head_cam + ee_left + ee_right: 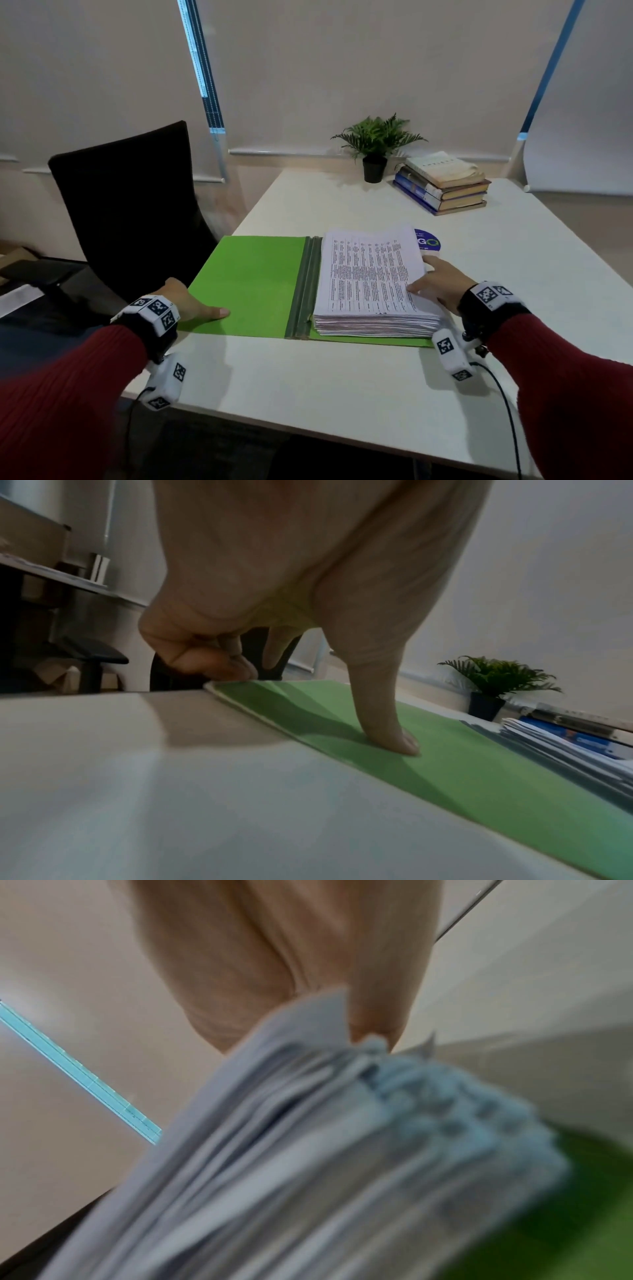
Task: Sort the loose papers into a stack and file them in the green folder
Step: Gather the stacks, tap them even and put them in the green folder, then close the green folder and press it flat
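Note:
The green folder lies open on the white table, spine in the middle. A thick paper stack with printed tables sits on its right half. My left hand grips the left cover's outer edge. In the left wrist view its thumb presses on the green cover and the fingers curl at the cover's edge. My right hand holds the stack's right edge, thumb on the top sheet. The right wrist view is blurred, showing fanned paper edges against the hand.
A round blue-purple label peeks out from behind the stack. A potted fern and a pile of books stand at the table's far side. A black chair stands left of the table. The folder's left cover overhangs the table edge.

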Available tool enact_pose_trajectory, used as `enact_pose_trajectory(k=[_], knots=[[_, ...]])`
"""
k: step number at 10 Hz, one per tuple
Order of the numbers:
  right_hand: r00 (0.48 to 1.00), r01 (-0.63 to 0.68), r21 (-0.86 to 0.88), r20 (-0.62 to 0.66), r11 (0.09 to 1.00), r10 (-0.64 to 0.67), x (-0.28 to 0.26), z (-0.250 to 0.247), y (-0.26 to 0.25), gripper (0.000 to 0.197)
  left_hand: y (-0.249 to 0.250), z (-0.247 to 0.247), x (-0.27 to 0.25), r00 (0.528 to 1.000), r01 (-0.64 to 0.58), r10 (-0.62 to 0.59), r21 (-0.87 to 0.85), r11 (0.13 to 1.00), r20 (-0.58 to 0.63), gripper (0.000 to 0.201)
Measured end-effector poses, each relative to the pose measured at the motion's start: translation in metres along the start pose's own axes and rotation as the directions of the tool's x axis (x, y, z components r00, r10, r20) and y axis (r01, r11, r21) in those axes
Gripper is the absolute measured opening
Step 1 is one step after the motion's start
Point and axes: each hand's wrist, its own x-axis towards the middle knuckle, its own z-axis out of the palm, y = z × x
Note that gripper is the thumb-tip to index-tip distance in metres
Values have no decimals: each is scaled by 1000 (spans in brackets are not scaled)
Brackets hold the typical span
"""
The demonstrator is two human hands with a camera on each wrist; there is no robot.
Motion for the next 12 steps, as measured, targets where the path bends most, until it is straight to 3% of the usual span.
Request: enact_pose_trajectory(k=[1, 2, 3, 4, 5, 7, 8, 9, 11, 12], knots=[[1000, 15, -14, -24, 1000, -15, 3, 5, 5, 81, 0, -5, 1, 1000, -8, 7, -75, 997, -6, 124], [1000, 19, -13, -11, 1000, -19, 11, 4, 12, 84, 0, -21, 6, 999, -34, 27, -265, 964, -28, 71], [1000, 27, 11, 15, 1000, -27, 12, 5, 13, 89, 10, -54, -4, 992, -120, 78, -546, 829, -100, 27], [999, 38, 31, 12, 999, -39, 4, 9, 7, 82, 43, -89, -27, 970, -242, 179, -632, 736, -163, 12], [999, 36, 17, 23, 999, -36, -2, 13, 4, 76, 93, -111, -53, 932, -361, 296, -617, 699, -210, 15], [993, 62, 94, 94, 994, -70, 3, 32, 10, 97, 211, -86, -130, 830, -539, 533, -483, 690, -166, 4], [989, 30, 168, 139, 985, -54, 15, 41, 14, 87, 249, -48, -155, 774, -592, 631, -404, 697, -46, 28], [998, 11, 135, 60, 991, -20, -20, 42, -10, 13, 268, 1, -167, 739, -597, 669, -379, 707, 82, 25], [985, -102, 111, -131, 989, 116, -1, 25, 5, 115, 264, 70, -164, 652, -709, 719, -144, 691, 241, 37], [992, 31, -119, -114, 992, -45, -29, 25, -8, 27, 249, 73, -158, 622, -745, 749, -121, 656, 228, 37]])
